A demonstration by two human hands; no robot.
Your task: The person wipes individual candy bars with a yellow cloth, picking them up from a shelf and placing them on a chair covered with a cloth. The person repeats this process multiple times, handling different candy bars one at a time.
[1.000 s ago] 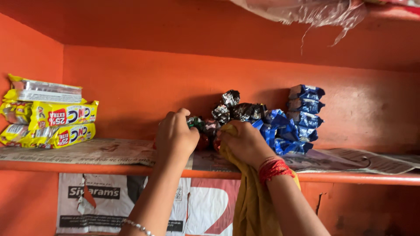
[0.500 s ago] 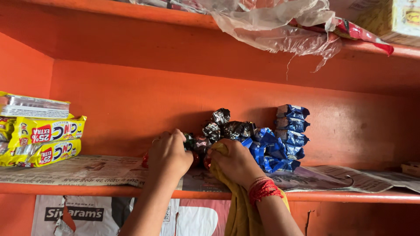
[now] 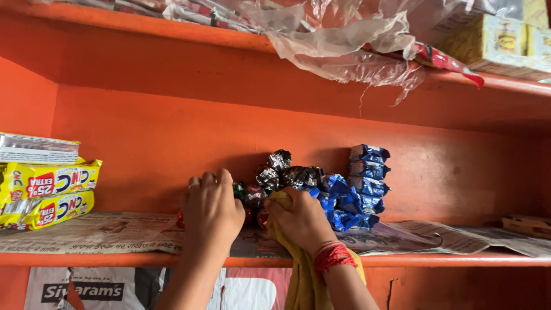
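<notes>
Orange shelf boards (image 3: pixel 143 259) frame what I see from my head camera: my left hand (image 3: pixel 211 212) curls palm-down over the small dark and red wrapped packets (image 3: pixel 252 195) on the newspaper lining (image 3: pixel 86 235), while my right hand (image 3: pixel 299 221) is closed around a yellow cloth (image 3: pixel 304 287) pressed against the blue packets (image 3: pixel 344 201) piled by the back wall. I judge I am mid-way through gathering the pile, and the next move calls for a firm, even grip so nothing slips off the edge. Compared with a moment ago, the view has tilted up, so more crumpled clear plastic (image 3: pixel 344 46) shows overhead.
</notes>
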